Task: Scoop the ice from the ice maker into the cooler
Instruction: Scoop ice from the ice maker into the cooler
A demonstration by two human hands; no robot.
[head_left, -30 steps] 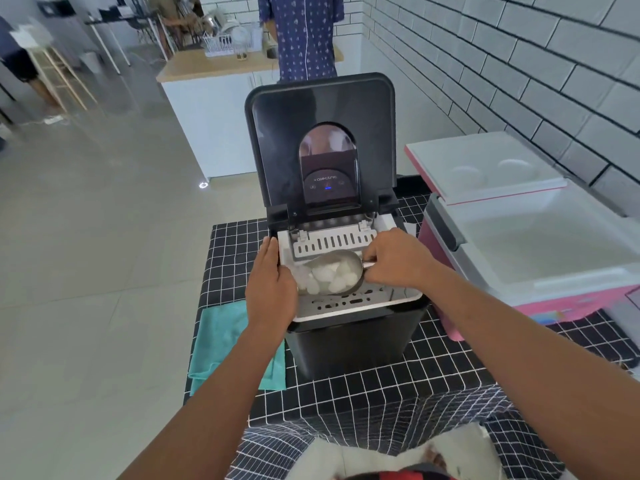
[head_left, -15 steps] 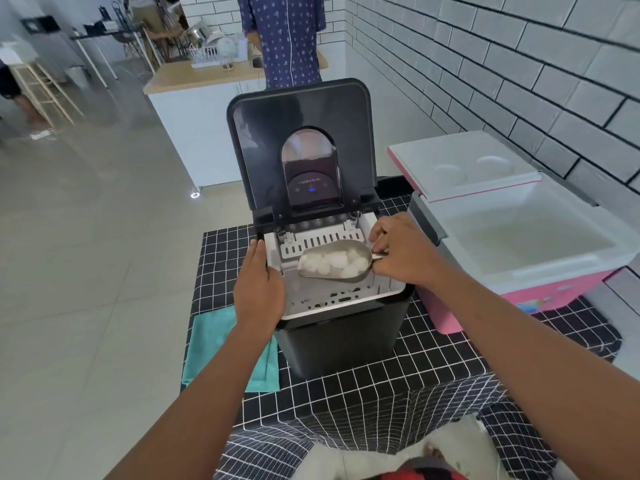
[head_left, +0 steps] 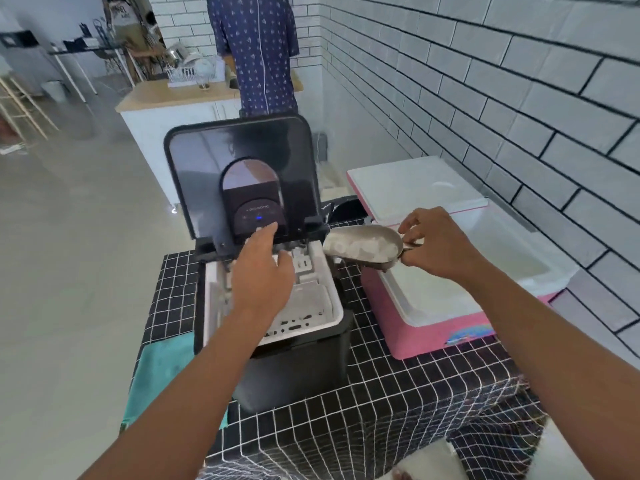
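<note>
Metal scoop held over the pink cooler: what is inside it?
The metal scoop holds a heap of white ice pieces. The right hand pinches its handle, covering most of it.

Head view, downward — close, perhaps tilted

Pink cooler (head_left: 412, 327), black white-gridded tablecloth (head_left: 398, 393), teal towel (head_left: 156, 368)
</note>
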